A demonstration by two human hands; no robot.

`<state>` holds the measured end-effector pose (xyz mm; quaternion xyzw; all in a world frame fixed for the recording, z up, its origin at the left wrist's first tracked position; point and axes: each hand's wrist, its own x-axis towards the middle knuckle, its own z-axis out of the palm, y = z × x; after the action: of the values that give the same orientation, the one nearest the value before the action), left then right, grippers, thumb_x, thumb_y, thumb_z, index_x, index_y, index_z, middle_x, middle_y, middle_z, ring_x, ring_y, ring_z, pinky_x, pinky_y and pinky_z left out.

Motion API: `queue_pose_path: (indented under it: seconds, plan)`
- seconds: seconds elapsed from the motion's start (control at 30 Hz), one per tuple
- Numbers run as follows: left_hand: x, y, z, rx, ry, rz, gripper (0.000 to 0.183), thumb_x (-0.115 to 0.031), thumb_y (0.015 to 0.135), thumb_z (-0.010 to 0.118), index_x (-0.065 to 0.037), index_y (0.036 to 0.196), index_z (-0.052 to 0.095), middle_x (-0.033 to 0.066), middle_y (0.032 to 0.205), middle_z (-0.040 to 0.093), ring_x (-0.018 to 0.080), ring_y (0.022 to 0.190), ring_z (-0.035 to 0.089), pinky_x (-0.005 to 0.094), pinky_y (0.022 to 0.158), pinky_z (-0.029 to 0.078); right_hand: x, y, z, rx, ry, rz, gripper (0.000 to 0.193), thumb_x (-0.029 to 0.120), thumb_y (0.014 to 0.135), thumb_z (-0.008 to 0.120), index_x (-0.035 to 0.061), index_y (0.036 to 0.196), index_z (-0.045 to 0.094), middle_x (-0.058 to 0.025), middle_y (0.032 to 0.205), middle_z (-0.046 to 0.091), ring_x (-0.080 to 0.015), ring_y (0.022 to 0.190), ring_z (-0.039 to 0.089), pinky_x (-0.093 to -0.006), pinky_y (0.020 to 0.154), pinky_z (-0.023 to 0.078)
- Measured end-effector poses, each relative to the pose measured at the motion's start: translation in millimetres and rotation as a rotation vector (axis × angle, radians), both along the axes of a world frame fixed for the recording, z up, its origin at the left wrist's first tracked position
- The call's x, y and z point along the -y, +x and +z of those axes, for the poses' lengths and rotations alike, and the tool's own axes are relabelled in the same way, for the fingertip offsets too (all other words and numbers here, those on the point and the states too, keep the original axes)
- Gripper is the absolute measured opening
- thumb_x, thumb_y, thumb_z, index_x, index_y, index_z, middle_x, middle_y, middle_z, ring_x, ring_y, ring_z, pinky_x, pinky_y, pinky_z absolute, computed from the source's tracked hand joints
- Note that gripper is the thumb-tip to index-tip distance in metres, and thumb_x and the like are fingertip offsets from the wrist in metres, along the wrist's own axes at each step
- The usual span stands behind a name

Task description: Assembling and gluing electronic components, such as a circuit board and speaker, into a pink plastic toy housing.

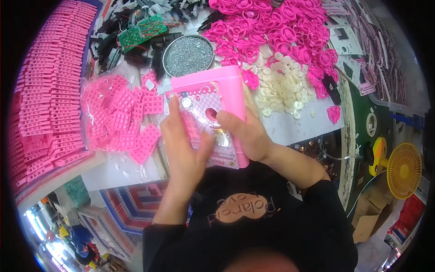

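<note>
Between my two hands, over the table's near edge, is a pink plastic case point(233, 79). A printed panel point(199, 93) with a light checked pattern and a dark red round spot lies against its face. My left hand point(183, 145) is closed on the left side of the case and panel, its thumb across the lower part of the panel. My right hand point(251, 136) grips the right side, with the thumb resting on the panel near the red spot. The fingers behind the case are hidden.
Left, a clear bag of pink keypad pieces point(113, 115) lies beside stacked pink strips point(56, 86). Beyond the case are a round tin of screws point(189, 55) and green circuit boards point(142, 32). Pink rings point(281, 27) and cream discs point(285, 84) are heaped right; a yellow fan point(404, 170) stands farther right.
</note>
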<state>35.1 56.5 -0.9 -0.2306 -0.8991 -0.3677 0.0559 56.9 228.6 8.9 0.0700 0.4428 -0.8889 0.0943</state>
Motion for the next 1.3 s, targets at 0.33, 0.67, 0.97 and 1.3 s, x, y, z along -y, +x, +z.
queue_pose_path:
  seconds: [0.33,0.67,0.97,1.3]
  plan:
    - [6.1,1.6,7.3,0.266,-0.035,-0.009,0.089,-0.021,0.084,0.079,0.001,0.157,0.032,0.0224,0.125,0.055,0.0378,0.113,0.055,0.0454,0.099,0.045,-33.6,-4.1,-6.5,-0.25,0.404,0.262,0.037,0.033,0.103,0.063,0.0004,0.12,0.063,-0.0039,0.101,0.069,-0.0115,0.093,0.064,-0.0295,0.083,0.053]
    - [4.3,-41.6,-16.6,0.785,0.884,0.338,0.05,-0.037,0.108,0.049,0.0,0.142,0.052,0.0149,0.128,0.065,0.0228,0.108,0.069,0.0334,0.089,0.058,-34.3,-18.8,-13.8,-0.113,0.302,0.218,0.043,0.029,0.1,0.069,-0.0008,0.129,0.06,-0.0056,0.108,0.068,-0.0133,0.097,0.065,-0.0305,0.087,0.054]
    - [-3.0,-45.3,-18.8,0.59,0.973,0.342,0.044,-0.036,0.112,0.04,-0.001,0.13,0.06,0.0068,0.112,0.071,0.0125,0.092,0.071,0.0266,0.078,0.057,-51.4,25.5,-18.0,0.003,0.264,0.305,0.043,-0.004,0.093,0.07,-0.0056,0.133,0.056,-0.0147,0.124,0.069,-0.0224,0.112,0.069,-0.0364,0.097,0.057]
    - [4.4,-64.5,-25.0,0.209,0.832,0.344,0.043,-0.032,0.113,0.038,0.0,0.104,0.066,0.0019,0.089,0.064,0.0081,0.079,0.055,0.0256,0.067,0.045,-34.4,27.4,-20.4,-0.102,0.271,0.24,0.035,0.005,0.101,0.063,-0.0085,0.133,0.058,-0.0113,0.124,0.069,-0.0155,0.104,0.069,-0.0311,0.093,0.057]
